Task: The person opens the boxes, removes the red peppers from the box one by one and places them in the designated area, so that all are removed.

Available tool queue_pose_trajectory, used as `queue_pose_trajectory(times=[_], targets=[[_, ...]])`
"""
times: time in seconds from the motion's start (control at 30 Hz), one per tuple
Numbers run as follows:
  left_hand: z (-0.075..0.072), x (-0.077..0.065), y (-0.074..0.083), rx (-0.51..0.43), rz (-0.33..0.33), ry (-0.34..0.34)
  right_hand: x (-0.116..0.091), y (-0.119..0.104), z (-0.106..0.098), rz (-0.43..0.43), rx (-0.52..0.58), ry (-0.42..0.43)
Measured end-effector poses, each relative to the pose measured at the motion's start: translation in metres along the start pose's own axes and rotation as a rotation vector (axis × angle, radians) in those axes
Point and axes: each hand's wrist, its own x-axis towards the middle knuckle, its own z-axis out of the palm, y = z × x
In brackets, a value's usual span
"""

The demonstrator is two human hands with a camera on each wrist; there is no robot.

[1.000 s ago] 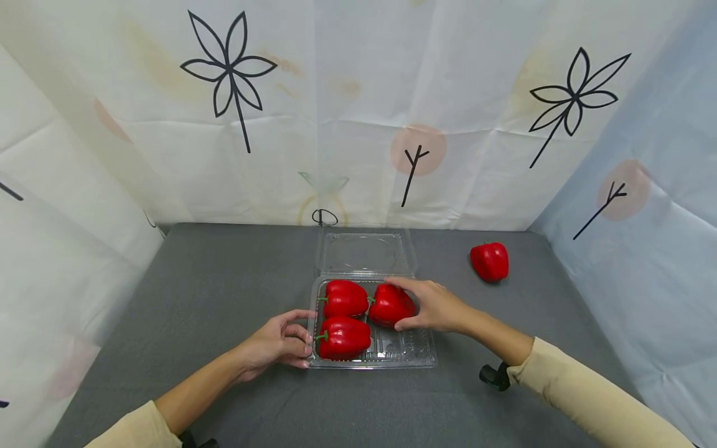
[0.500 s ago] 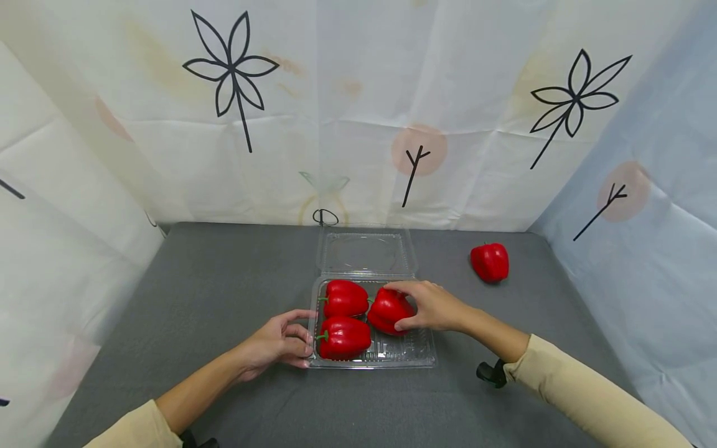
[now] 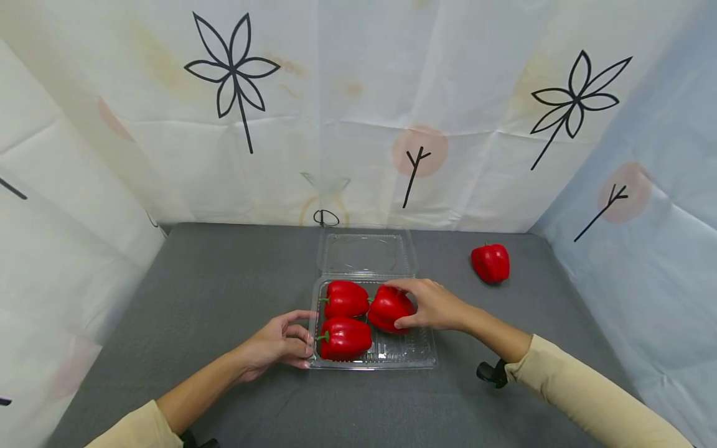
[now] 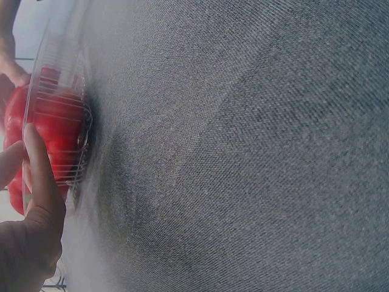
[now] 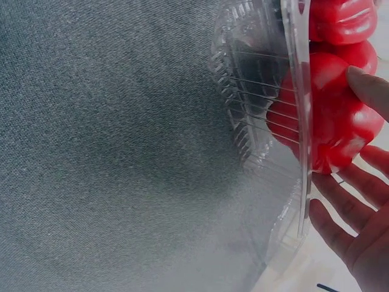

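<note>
A clear plastic clamshell container [image 3: 400,356] lies on the grey table with its lid [image 3: 366,254] folded back, away from the person. My left hand [image 3: 280,342] pinches the left rim, thumb above and fingers below in the left wrist view. Two red bell peppers fill the container's left side, a back one [image 3: 346,298] and a front one [image 3: 345,339], green stems pointing left. My right hand [image 3: 431,305] holds a third red bell pepper [image 3: 388,309] in the back right part, thumb on its near side and fingers over its far side. The right wrist view shows this pepper [image 5: 325,115] above the rim.
Another red bell pepper [image 3: 490,264] lies on the table [image 3: 241,267] at the back right, beyond my right arm. Printed white cloth [image 3: 358,112] stands along the back and both sides of the table.
The pepper in my right hand has turned and shifted slightly toward the front of the container. My left hand has stayed on the rim.
</note>
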Motion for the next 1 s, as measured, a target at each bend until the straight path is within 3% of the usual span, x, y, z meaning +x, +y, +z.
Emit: queue_pose_trajectory(times=[0.27, 0.6, 1.0], targets=[[0.000, 0.000, 0.000, 0.001, 0.022, -0.017, -0.001, -0.001, -0.006, -0.022, 0.009, 0.021], [0.001, -0.001, 0.001, 0.005, 0.013, -0.012, -0.010, 0.003, -0.030, -0.040, 0.047, 0.091], [0.002, -0.001, 0.000, 0.016, 0.005, 0.000, -0.021, 0.015, -0.051, -0.043, -0.005, 0.177]])
